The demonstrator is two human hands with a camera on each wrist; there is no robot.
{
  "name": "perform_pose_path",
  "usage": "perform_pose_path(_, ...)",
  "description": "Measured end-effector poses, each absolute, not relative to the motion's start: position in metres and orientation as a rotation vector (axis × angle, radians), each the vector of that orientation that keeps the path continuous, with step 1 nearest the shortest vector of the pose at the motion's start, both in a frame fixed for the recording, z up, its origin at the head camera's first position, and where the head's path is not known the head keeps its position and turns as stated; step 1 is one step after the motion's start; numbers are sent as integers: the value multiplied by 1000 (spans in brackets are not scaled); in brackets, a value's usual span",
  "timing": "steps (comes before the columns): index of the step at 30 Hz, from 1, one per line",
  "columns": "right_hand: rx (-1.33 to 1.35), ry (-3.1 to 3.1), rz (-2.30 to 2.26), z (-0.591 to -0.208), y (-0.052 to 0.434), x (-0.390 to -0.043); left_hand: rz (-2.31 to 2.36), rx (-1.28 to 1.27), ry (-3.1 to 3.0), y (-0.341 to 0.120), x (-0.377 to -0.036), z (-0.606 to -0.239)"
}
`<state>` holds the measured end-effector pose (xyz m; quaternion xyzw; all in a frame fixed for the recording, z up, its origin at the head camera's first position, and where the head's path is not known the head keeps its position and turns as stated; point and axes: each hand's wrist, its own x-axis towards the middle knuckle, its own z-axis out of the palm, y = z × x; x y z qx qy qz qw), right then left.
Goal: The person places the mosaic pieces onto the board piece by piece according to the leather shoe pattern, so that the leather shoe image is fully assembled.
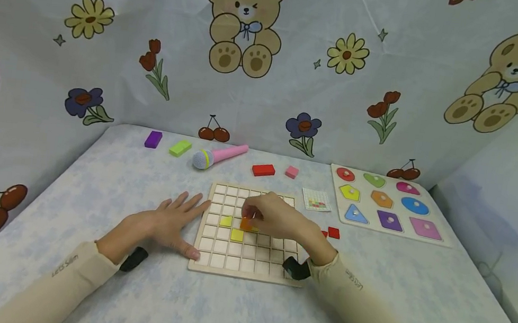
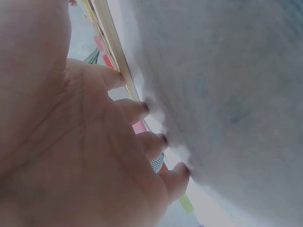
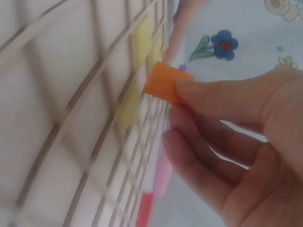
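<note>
A wooden grid board point(image 1: 209, 259) lies on the table in the head view, divided into rows of small square cells. Yellow square tiles point(image 1: 237, 235) sit in a few cells near its middle. Over those cells my right hand point(image 1: 276, 217) pinches an orange square tile point(image 3: 165, 82) between thumb and fingertips, close to the board's surface in the right wrist view. My left hand point(image 1: 167, 225) lies spread at the board's left side, its thumb and a fingertip right at the wooden edge. In the left wrist view its palm and fingertips point(image 2: 177, 177) show, holding nothing.
Right of the board are a small pattern card point(image 1: 316, 200), red tiles point(image 1: 334, 232) and a shape puzzle point(image 1: 365, 201) with knobbed pieces. Behind it lie a pink toy microphone point(image 1: 223, 155) and red point(image 1: 263, 170), pink point(image 1: 292, 171), green point(image 1: 180, 148) and purple point(image 1: 153, 139) blocks.
</note>
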<state>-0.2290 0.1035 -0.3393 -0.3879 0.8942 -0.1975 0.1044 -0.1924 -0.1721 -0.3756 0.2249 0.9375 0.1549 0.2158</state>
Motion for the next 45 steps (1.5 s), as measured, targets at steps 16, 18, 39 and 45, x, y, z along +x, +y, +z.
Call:
perform_pose_path(16, -1210, 2639, -534, -354, 60, -219, 425, 636, 2598, -172, -191, -376)
perform_pose_path(18, -1219, 2665, -490, -354, 58, -217, 421, 632, 2597, -172, -191, -375)
perform_pose_path(39, -1209, 2655, -343, -349, 65, -212, 408, 643, 2593, -173, -190, -374)
perform_pose_path(45, -1118, 2677, -378, -345, 100, -210, 405, 632, 2590, -170, -192, -375)
